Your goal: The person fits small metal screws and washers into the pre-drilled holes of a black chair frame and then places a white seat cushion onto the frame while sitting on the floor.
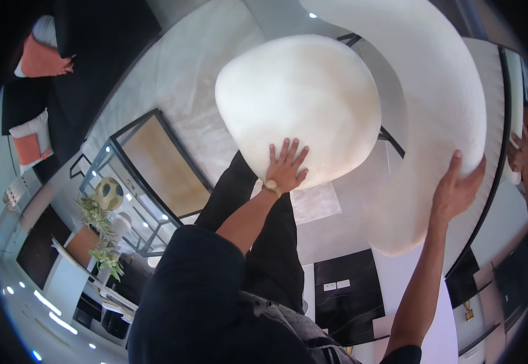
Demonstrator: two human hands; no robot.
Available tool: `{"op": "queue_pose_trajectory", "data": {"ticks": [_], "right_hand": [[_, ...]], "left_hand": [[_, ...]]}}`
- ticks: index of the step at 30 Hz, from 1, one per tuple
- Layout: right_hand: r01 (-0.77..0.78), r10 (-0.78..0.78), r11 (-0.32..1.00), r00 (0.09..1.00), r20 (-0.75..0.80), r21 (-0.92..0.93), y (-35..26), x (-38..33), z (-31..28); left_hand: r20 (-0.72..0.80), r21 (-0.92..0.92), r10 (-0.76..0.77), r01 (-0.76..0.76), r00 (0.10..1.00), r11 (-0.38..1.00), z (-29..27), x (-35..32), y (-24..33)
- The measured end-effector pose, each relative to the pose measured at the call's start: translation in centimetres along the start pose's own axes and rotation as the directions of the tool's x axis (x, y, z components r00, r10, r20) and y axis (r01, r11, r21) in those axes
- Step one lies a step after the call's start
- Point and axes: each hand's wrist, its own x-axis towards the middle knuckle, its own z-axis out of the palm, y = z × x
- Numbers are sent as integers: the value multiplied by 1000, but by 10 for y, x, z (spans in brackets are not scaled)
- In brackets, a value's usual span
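Left hand (286, 167) flat on round cream fuzzy seat cushion (297, 106), fingers spread, pressing low edge, not gripping; likely steadies it. Right hand (456, 189) curls round edge of long curved cream fuzzy backrest (440, 91), thumb up, holding on, maybe to keep it from tipping. Both pieces soft, woolly, pale, no marks. Cushion sits in front of person, above dark trousers (264, 242), backrest wrapping its right side. Another person's hand (521, 148) touches far right rim. Glass-top table (155, 164) at left.
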Motion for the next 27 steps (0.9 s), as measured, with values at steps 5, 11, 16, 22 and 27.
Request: {"op": "queue_pose_trajectory", "data": {"ticks": [5, 11, 16, 22, 27], "right_hand": [[-16, 16, 998, 1000, 5, -57, -8, -3, 2], [-49, 46, 998, 997, 67, 40, -12, 0, 1], [-76, -7, 971, 939, 343, 228, 15, 23, -21], [-247, -20, 915, 761, 648, 318, -22, 82, -31], [-121, -119, 951, 708, 696, 286, -26, 95, -9]], "left_hand": [[-64, 61, 43, -39, 997, 997, 8, 3, -10], [-187, -148, -145, 118, 972, 982, -47, 7, -22], [-251, -673, -823, 520, 509, 526, -65, 19, -136], [534, -816, -547, 225, 645, -532, -39, 39, -212], [475, -744, -514, 14, 714, -668, 1, 50, -206]]}}
